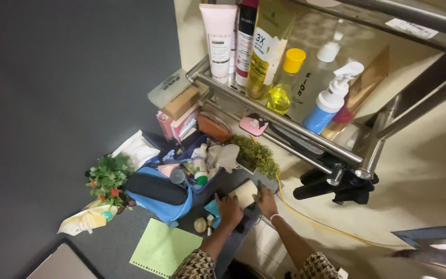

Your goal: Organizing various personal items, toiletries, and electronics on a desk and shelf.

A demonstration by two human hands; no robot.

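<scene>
Upper right of the frame: metal rack [305,129] crowded with tubes and bottles, yellow-capped bottle [285,82] among them. Centre left: blue bag [166,204] stuffed with toiletries, small green plant [256,152] just above the hands. Lower centre: green notebook [161,250]. Just above it: left hand [229,209] and right hand [267,201] both grasping a pale card [245,194] between them
</scene>
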